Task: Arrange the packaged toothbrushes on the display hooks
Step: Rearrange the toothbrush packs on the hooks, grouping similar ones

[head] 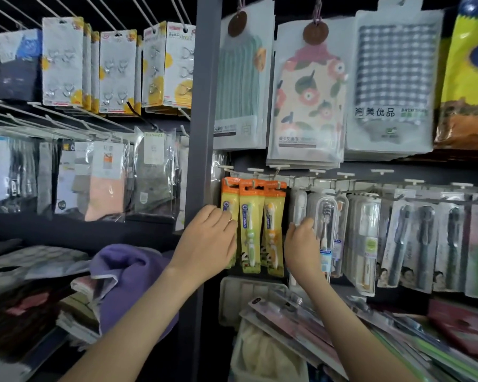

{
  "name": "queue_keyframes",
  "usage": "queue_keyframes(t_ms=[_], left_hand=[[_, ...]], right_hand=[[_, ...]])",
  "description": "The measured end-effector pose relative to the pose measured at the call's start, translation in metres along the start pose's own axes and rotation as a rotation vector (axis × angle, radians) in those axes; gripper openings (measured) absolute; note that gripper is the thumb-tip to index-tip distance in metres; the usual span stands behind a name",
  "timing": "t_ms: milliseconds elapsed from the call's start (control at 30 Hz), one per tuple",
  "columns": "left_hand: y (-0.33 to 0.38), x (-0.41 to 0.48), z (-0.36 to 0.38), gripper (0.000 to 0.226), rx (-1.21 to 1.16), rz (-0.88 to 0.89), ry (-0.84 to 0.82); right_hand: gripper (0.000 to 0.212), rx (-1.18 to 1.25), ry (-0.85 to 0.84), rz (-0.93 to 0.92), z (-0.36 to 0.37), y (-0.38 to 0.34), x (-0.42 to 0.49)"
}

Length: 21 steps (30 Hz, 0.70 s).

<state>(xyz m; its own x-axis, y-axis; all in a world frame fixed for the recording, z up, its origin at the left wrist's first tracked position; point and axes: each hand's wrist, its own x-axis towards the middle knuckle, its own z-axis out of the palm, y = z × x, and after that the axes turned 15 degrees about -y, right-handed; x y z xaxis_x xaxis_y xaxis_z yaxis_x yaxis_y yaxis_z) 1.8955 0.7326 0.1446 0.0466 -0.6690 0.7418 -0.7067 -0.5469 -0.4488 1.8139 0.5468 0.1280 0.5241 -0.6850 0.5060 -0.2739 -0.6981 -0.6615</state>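
Yellow-and-orange packaged children's toothbrushes (250,227) hang in three rows from white display hooks (255,172) on the dark panel. My left hand (209,241) covers the leftmost yellow pack (230,199), its curled fingers on the pack's front. To the right hang clear-cased toothbrushes (327,224). My right hand (301,244) grips the left edge of those clear packs, thumb up against the front one. More grey toothbrush packs (422,244) hang further right.
A grey upright post (202,133) divides the rack; socks (105,180) and hook packs (116,70) hang left of it. Towel packs (307,95) hang above the toothbrushes. Loose flat packs (301,321) lie in a pile below, and a purple cloth (127,274) lies at the lower left.
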Motion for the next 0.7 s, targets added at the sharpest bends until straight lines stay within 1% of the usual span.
queue_keyframes(t_ms=[67,133,234,300,367,434,500,601,701], left_hand=[[0.0,-0.001,0.001,0.025,-0.007,0.003,0.012],[0.0,-0.001,0.0,0.025,-0.013,0.005,0.022],[0.0,0.0,0.001,0.027,-0.01,0.004,0.031],[0.0,-0.001,0.002,0.027,0.002,0.001,0.023],[0.001,-0.001,0.001,0.027,0.015,-0.004,0.007],[0.001,-0.001,0.0,0.028,0.024,-0.003,-0.012],[0.001,-0.001,-0.001,0.027,0.035,0.004,-0.026],[0.0,-0.002,-0.001,0.025,0.042,0.015,-0.025],[-0.001,-0.001,0.0,0.022,0.029,0.02,-0.018]], right_hand=[[0.02,-0.016,-0.004,0.02,-0.001,0.002,0.0],[0.014,-0.041,-0.003,-0.025,-0.005,0.005,-0.006],[0.019,-0.069,0.022,-0.107,-0.012,0.01,-0.016],[0.022,-0.057,0.035,-0.105,-0.015,0.011,-0.018],[0.02,-0.007,-0.003,-0.097,-0.016,0.006,-0.018],[0.019,0.042,-0.053,-0.062,-0.015,-0.003,-0.013],[0.02,0.01,-0.092,-0.005,-0.014,-0.011,-0.003],[0.031,-0.081,-0.16,0.113,-0.011,-0.014,0.013],[0.037,-0.098,-0.197,0.165,-0.006,-0.008,0.016]])
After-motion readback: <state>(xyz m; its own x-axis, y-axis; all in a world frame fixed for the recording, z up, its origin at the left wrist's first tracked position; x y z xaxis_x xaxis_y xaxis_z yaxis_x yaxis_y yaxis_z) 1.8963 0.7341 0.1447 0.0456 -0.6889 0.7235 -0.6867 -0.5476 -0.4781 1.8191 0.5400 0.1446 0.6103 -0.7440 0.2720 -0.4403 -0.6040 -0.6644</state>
